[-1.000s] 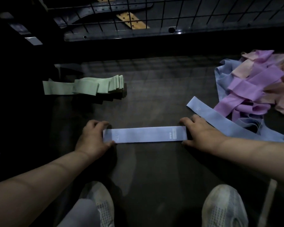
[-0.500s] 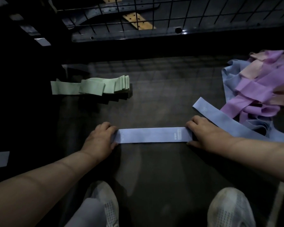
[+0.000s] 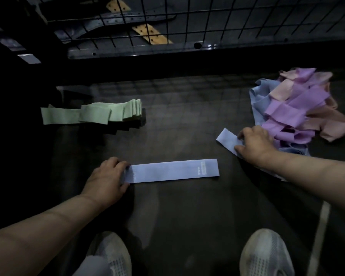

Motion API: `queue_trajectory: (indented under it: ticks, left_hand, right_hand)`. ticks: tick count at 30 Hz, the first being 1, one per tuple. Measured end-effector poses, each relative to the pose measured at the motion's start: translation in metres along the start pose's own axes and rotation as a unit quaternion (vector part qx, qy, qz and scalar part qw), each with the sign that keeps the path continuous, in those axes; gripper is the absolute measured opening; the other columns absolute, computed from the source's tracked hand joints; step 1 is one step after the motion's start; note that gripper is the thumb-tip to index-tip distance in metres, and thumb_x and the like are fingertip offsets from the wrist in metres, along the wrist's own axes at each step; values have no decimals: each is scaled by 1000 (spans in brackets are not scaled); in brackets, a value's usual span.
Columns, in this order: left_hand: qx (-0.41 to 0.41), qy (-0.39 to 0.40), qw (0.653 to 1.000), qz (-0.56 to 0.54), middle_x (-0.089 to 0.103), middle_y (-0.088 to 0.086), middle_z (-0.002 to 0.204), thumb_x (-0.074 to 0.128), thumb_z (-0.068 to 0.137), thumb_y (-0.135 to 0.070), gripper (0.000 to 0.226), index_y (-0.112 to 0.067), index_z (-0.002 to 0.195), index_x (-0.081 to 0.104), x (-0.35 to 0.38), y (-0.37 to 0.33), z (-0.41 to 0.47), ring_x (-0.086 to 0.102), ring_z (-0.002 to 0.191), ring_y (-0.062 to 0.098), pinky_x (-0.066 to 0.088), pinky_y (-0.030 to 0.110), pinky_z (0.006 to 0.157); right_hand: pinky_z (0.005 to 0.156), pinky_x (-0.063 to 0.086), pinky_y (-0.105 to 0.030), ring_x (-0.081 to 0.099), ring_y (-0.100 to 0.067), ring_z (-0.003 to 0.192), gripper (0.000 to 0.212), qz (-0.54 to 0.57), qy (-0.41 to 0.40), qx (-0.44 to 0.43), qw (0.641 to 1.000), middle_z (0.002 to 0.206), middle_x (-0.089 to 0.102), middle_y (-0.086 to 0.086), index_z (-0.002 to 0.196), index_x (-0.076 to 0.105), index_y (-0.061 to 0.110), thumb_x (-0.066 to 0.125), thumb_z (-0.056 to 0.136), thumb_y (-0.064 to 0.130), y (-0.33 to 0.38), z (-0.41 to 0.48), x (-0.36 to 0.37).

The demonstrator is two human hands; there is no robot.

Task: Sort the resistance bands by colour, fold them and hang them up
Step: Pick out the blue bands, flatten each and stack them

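A flat blue band point(image 3: 173, 170) lies stretched out across the dark floor in front of me. My left hand point(image 3: 106, 180) holds its left end, fingers curled over the edge. Up and to the right, my right hand point(image 3: 254, 143) grips a second blue band point(image 3: 226, 138) that runs out from the mixed pile point(image 3: 299, 108) of purple, pink and blue bands. A stack of folded green bands point(image 3: 92, 113) sits at the left.
A black wire grid panel point(image 3: 187, 16) rises behind the floor area, with a dark metal rail point(image 3: 167, 50) at its base. My two white shoes point(image 3: 267, 253) are at the bottom edge. It is dim all around.
My right hand let go of the right end of the flat blue band and moved up and right to take hold of the other blue band by the pile. My left hand stayed.
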State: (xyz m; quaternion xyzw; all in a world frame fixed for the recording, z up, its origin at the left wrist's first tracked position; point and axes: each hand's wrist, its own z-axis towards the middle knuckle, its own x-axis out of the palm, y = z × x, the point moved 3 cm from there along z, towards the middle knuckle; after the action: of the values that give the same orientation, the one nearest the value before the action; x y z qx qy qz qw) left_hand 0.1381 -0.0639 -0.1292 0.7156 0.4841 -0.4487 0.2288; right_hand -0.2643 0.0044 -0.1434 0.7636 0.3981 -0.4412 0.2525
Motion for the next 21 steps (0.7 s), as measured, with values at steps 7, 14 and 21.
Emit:
queue_trajectory:
  ticks: [7,14,21]
  left_hand:
    - [-16,-15,1000,1,46,3,131,69,72,-51,71,-25,135,50,-3,-6,-5,49,117,25,44,38,94]
    - [9,-76,994,-76,51,7,133,42,65,-66,78,-18,123,62,-15,-20,5,47,127,28,36,41,105]
    - [113,44,947,-297,46,-11,140,51,77,-56,65,-31,137,49,-45,-94,14,39,135,9,29,28,115]
  right_hand:
    - [91,49,-43,59,-30,103,34,78,58,-20,995,110,58,-7,104,46,23,71,82,26,-2,3,1]
    - [68,43,-32,58,-23,81,10,168,-44,-123,977,85,59,-2,88,57,18,64,89,25,7,-6,-37]
    - [68,57,-32,65,-15,78,11,426,-5,-41,904,85,67,-2,90,63,22,61,94,12,38,-39,-118]
